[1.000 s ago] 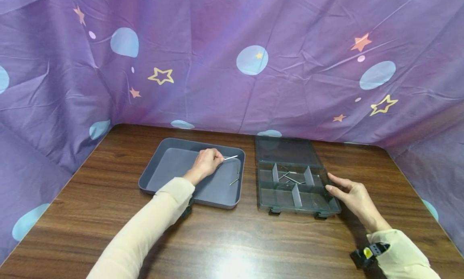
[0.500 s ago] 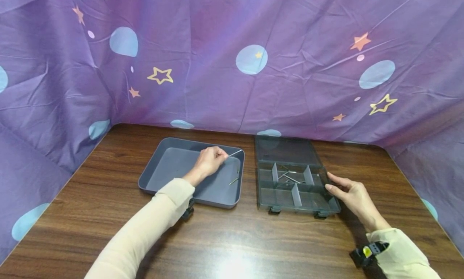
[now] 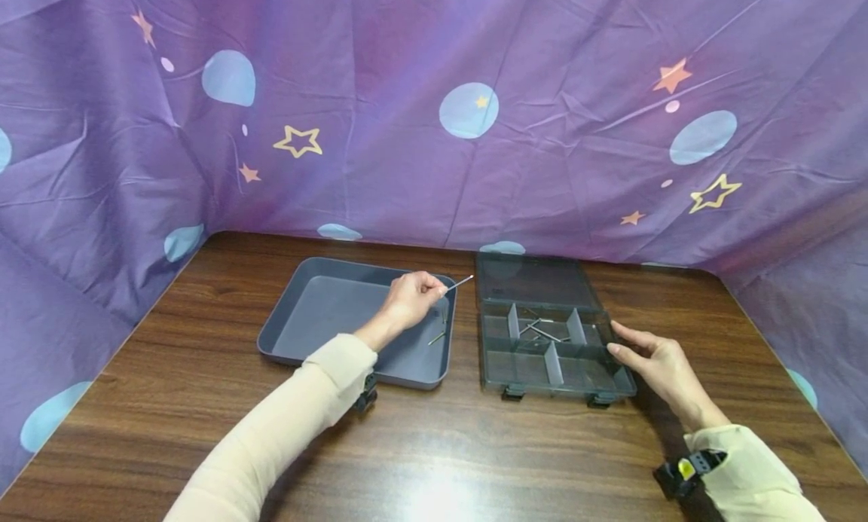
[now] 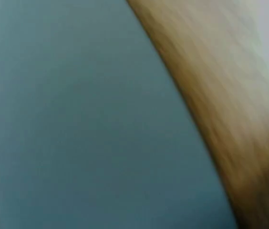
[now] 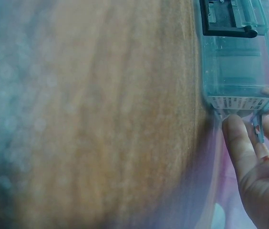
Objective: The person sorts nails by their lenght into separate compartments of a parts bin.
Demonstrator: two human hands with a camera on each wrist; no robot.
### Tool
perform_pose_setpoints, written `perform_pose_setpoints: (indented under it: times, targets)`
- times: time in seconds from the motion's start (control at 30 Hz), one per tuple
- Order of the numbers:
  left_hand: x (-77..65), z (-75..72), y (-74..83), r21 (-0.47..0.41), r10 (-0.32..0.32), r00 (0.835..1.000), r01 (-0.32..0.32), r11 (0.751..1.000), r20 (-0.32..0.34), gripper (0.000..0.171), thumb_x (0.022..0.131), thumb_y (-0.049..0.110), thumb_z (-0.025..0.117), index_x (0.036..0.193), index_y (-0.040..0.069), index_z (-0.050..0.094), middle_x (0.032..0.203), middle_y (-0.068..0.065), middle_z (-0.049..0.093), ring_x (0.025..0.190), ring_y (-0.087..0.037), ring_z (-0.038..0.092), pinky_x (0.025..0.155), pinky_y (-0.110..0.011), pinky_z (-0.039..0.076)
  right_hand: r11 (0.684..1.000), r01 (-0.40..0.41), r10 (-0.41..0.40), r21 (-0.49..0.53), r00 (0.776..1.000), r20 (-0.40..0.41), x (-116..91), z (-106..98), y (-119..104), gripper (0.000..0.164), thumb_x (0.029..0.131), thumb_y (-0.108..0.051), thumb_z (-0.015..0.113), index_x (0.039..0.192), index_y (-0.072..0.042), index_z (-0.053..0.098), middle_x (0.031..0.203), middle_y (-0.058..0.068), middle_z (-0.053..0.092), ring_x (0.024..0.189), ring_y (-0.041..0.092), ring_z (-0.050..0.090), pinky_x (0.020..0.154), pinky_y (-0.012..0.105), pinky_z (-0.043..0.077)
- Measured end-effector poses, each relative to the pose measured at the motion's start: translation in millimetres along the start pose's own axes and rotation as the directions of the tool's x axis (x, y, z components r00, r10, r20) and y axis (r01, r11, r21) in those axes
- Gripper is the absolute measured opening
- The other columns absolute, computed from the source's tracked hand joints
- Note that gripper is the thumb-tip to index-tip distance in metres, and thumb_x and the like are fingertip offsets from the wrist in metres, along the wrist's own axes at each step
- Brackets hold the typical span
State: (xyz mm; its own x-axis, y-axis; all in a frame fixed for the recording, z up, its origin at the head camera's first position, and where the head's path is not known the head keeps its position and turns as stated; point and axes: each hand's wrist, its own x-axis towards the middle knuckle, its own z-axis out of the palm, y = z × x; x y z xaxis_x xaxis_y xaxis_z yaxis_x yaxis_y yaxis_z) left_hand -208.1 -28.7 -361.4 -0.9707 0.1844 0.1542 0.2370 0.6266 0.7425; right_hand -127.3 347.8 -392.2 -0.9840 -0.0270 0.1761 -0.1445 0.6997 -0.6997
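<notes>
While the right hand (image 3: 667, 371) touches the compartment box (image 3: 502, 364) with straight fingers, probably steadying it near the back edge of the worktop (image 3: 542, 454), the left hand (image 3: 407, 300) pinches a metal pin (image 3: 462, 282) above the tray (image 3: 305, 319).

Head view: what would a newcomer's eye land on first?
The purple cloth, printed with stars and blue spots, fills the upper part, behind the wooden table. In front of it, the left hand pinches a thin metal rod over the right side of the gray tray. Farther right, the right hand touches the right edge of an open, divided dark case.
</notes>
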Motion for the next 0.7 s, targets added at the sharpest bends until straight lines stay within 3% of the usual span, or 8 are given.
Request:
perform_pose_setpoints:
  times: [0.17,0.5,0.7]
  targets:
    - [0.7,8.6,12.6,-0.036,0.032,0.999,-0.031,0.999,0.022,0.014,0.088,0.017,0.062,0.09,0.008,0.072,0.079,-0.006,0.07,0.072,-0.015,0.061,0.065,-0.024,0.047,1.0,0.003,-0.003,0.005,1.0,0.012,0,-1,0,0.05,0.089,-0.026,0.064,0.129,0.003,0.053,0.127,0.026,0.053,0.098,-0.024,0.039,0.079,-0.001,0.033]
    - [1.0,32.1,43.1,-0.114,0.037,0.994,-0.025,0.993,0.104,0.014,0.088,0.02,0.064,0.092,0.009,0.073,0.08,-0.007,0.073,0.064,-0.008,0.061,0.059,-0.017,0.043,1.0,0.015,-0.015,0.01,1.0,0.005,0,1,1,0.049,0.089,-0.024,0.064,0.128,0.004,0.053,0.125,0.027,0.053,0.097,-0.023,0.041,0.079,0.001,0.036]
    - [-0.1,47.3,55.6,-0.114,0.068,0.991,-0.054,0.992,0.119,0.013,0.087,0.019,0.066,0.089,0.009,0.074,0.078,-0.005,0.073,0.063,-0.009,0.064,0.061,-0.016,0.043,1.0,0.013,-0.013,0.011,1.0,0.011,0,-1,0,0.049,0.09,-0.025,0.064,0.128,0.003,0.053,0.126,0.026,0.053,0.098,-0.023,0.04,0.079,-0.001,0.033]
